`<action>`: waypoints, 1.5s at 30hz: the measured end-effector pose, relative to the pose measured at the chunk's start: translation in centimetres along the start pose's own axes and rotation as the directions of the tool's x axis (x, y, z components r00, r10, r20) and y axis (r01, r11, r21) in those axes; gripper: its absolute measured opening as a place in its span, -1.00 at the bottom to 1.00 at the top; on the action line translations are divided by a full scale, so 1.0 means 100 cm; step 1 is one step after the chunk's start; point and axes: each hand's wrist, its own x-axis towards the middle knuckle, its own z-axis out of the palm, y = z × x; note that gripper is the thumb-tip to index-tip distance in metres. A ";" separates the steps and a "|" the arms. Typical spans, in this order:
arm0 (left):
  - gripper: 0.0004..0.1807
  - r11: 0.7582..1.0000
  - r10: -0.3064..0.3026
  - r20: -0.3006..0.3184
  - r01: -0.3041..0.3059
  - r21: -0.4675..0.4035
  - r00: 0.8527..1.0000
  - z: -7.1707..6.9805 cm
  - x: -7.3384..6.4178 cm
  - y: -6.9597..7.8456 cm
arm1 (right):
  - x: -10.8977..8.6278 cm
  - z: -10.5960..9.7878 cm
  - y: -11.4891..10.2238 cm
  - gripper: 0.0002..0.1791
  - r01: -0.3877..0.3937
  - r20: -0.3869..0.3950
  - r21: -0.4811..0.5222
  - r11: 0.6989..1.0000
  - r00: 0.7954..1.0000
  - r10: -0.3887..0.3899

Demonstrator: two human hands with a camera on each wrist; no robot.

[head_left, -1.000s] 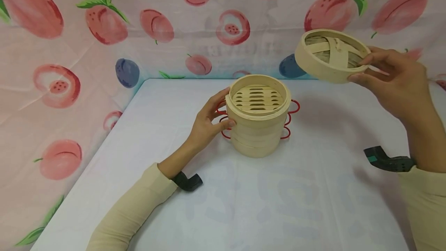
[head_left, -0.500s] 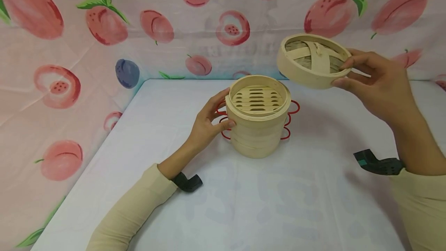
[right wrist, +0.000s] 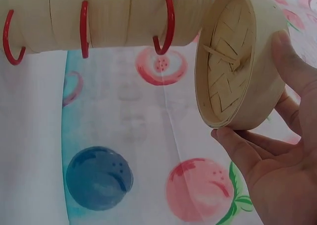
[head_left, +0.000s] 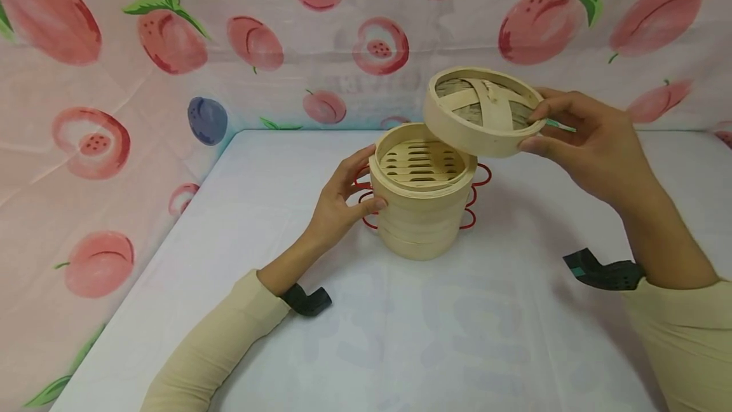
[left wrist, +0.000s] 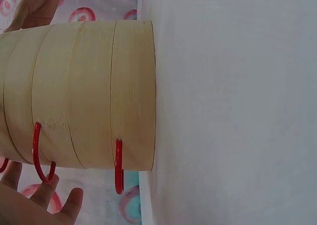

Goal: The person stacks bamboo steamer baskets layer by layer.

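A stacked bamboo steamer (head_left: 420, 224) with red loop handles stands upright on the white table, its slatted top tier uncovered. My left hand (head_left: 337, 201) grips its left side near the upper handles, thumb on the near face, other fingers partly hidden behind. In the left wrist view, the finger ends (left wrist: 74, 202) show beside the red handles. Raised above the steamer's right rear is the round bamboo lid (head_left: 486, 110), tilted, its left part overlapping the top rim in the head view. My right hand (head_left: 595, 151) pinches the lid's right rim; the woven underside (right wrist: 230, 71) shows in the right wrist view.
A white cloth-covered table (head_left: 320, 355) lies beneath everything. Fruit-printed fabric (head_left: 274, 94) hangs along its back and left sides. Each wrist carries a black camera mount, left (head_left: 309, 301) and right (head_left: 606, 273).
My right hand has carried the lid left and slightly down, from well right of the steamer to over its right rear rim. The left hand keeps its grip on the steamer, which stays put.
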 end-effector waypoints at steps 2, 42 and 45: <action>-0.09 1.000 0.000 0.000 0.000 0.002 1.000 -0.001 0.000 -0.001 | 0.000 0.003 -0.002 -0.65 0.000 0.016 0.002 1.000 1.000 0.000; -0.05 0.999 -0.016 0.005 0.016 -0.039 1.000 -0.002 -0.001 0.000 | -0.003 0.040 -0.011 -0.63 0.117 0.154 -0.020 0.993 0.982 -0.112; -0.06 0.999 -0.021 0.005 0.021 -0.048 1.000 -0.001 -0.001 0.006 | -0.004 0.042 -0.012 -0.62 0.122 0.155 -0.020 0.992 0.981 -0.118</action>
